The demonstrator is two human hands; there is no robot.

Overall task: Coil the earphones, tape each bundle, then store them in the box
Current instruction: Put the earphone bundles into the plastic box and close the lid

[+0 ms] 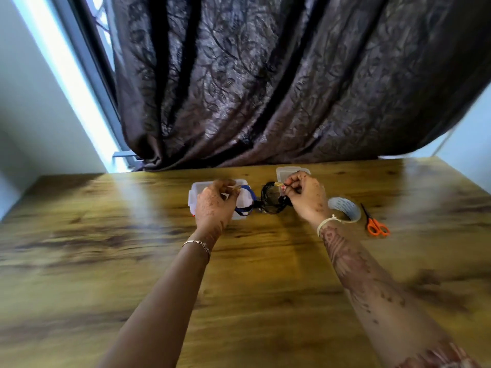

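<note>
Now the left hand (216, 200) pinches the blue earphone coil (247, 201) over the right edge of the clear plastic box (192, 199). Beside it, the right hand (308, 195) pinches the top of the black earphone coil (271, 200). The tape roll (345, 208) and orange scissors (376, 224) lie to the right on the wooden table (132, 248).

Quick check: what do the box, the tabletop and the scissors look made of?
Box: seemingly translucent whitish plastic; light passes through its walls. Tabletop: wood grain with glossy glare; solid or laminate, cannot tell. Scissors: smooth orange handles look plastic; thin dark blades, probably metal.
</note>
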